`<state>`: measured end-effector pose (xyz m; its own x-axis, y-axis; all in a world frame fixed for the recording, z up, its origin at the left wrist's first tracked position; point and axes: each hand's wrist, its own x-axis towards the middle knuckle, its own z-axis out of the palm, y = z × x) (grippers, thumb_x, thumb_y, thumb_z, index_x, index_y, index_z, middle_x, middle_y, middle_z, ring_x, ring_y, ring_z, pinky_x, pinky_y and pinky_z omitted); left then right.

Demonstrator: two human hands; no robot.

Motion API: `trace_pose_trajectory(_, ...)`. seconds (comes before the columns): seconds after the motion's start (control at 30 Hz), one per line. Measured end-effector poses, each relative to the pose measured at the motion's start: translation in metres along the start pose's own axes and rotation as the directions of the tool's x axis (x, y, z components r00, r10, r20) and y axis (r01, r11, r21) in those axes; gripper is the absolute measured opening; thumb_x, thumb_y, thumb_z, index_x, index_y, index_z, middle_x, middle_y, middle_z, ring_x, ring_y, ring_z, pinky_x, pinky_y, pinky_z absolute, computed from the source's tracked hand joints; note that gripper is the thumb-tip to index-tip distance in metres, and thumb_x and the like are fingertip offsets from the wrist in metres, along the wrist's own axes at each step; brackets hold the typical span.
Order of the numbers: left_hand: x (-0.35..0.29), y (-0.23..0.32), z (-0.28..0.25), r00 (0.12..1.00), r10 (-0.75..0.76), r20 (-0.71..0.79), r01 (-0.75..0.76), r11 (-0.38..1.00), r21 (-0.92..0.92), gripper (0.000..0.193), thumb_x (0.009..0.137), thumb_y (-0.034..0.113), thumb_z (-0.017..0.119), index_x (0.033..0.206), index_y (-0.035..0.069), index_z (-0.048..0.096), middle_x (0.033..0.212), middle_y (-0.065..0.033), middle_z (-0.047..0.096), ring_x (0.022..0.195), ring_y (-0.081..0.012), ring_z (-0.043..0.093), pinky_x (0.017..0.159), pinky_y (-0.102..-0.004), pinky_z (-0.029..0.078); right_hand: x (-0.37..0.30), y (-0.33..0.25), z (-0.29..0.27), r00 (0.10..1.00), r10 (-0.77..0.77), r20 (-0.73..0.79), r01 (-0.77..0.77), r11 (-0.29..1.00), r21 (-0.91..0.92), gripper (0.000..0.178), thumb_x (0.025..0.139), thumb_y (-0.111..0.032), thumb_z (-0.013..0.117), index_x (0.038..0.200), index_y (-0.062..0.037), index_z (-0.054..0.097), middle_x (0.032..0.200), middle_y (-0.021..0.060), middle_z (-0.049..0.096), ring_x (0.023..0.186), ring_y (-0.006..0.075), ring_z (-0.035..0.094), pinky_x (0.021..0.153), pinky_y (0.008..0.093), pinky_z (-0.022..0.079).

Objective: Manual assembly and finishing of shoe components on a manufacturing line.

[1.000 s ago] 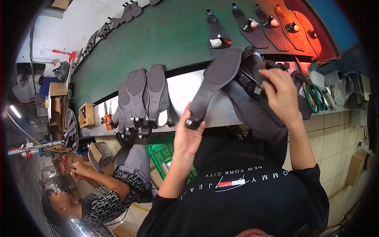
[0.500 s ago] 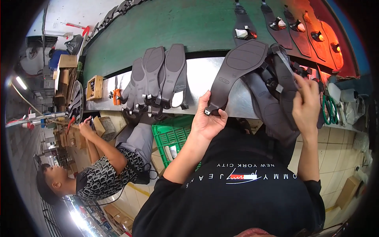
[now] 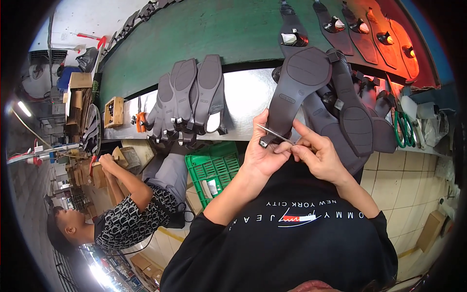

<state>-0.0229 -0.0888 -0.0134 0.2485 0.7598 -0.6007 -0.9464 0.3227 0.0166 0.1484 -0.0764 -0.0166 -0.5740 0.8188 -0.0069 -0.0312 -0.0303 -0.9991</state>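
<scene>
My left hand (image 3: 262, 155) grips the narrow end of a dark grey sandal sole (image 3: 299, 78), whose broad end points away from me. A small metal buckle (image 3: 263, 143) shows at the narrow end, beside my left palm. My right hand (image 3: 318, 152) pinches a thin, pointed metal tool (image 3: 275, 134), perhaps tweezers. The tool lies across the narrow end, its tip close to my left fingers. More dark soles with straps (image 3: 356, 126) are piled just right of the held one, overhanging the metal ledge. Whether the tool touches the strap is hard to see.
Several grey soles (image 3: 182, 78) stand left on the metal ledge (image 3: 248, 97). Beyond runs a green conveyor belt (image 3: 204, 34) carrying pieces under orange light. Green-handled scissors (image 3: 404, 129) lie right. A green crate (image 3: 211, 168) sits below; a co-worker (image 3: 138, 214) works at left.
My right hand has come from the pile at right to the narrow end of the held sole, bringing the thin metal tool. My left hand keeps its hold.
</scene>
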Motion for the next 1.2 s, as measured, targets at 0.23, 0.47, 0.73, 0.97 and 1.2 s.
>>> trace_pose_trajectory(0.23,-0.005,-0.002,-0.005,1.000,0.017,0.022,-0.017,1.000,0.026,0.026,0.088,0.039,0.061,0.088,0.013,0.063,0.081,0.0002,0.064,0.060,-0.0087,0.051,0.039,-0.0202,0.026,0.009,-0.009,-0.007,1.000,-0.009,-0.028,0.012,0.995,0.097,0.035,0.092,-0.001,0.050,0.126,-0.0014,0.056,0.068,0.0029,0.058,0.058,0.0062,0.048,0.054,0.0217,0.040)
trace_pose_trajectory(0.47,-0.008,-0.002,0.009,0.826,0.545,0.144,-0.553,0.733,0.395,0.036,0.094,0.042,0.055,0.085,0.007,0.062,0.076,0.0004,0.064,0.058,-0.0062,0.054,0.045,-0.0217,0.037,0.005,-0.014,-0.009,0.951,0.190,0.243,-0.277,0.872,0.404,0.057,0.094,-0.006,0.048,0.146,-0.0087,0.025,0.067,0.0022,0.055,0.048,0.0039,0.040,0.045,0.0178,0.034)
trace_pose_trajectory(0.73,-0.004,-0.001,0.011,0.544,0.764,0.346,-0.766,0.284,0.577,0.064,0.097,0.052,0.039,0.069,-0.001,0.061,0.066,-0.0089,0.062,0.060,-0.0133,0.059,0.059,-0.0252,0.046,0.008,-0.012,0.016,0.934,0.280,0.222,-0.357,0.776,0.520,0.059,0.093,-0.011,0.053,0.146,-0.0100,0.027,0.064,0.0045,0.049,0.045,0.0066,0.039,0.041,0.0184,0.031)
trace_pose_trajectory(0.97,-0.002,0.010,0.005,0.506,0.788,0.350,-0.778,0.241,0.581,0.074,0.096,0.062,0.024,0.064,0.003,0.056,0.060,-0.0054,0.055,0.054,-0.0106,0.050,0.051,-0.0217,0.037,0.016,-0.019,-0.013,0.954,0.210,0.215,-0.300,0.650,0.698,0.025,0.094,-0.016,0.053,0.114,-0.0011,0.052,0.066,0.0046,0.054,0.045,0.0063,0.042,0.041,0.0191,0.033)
trace_pose_trajectory(1.2,-0.009,0.015,0.008,0.439,0.778,0.449,-0.770,0.069,0.635,0.090,0.091,0.068,0.002,0.064,0.000,0.054,0.063,-0.0098,0.058,0.061,-0.0169,0.053,0.066,-0.0227,0.041,0.012,-0.020,0.008,0.948,-0.313,-0.060,0.254,0.855,-0.452,0.006,0.083,0.000,0.060,0.088,0.0015,0.062,0.070,0.0105,0.062,0.055,0.0204,0.058,0.051,0.0285,0.044)
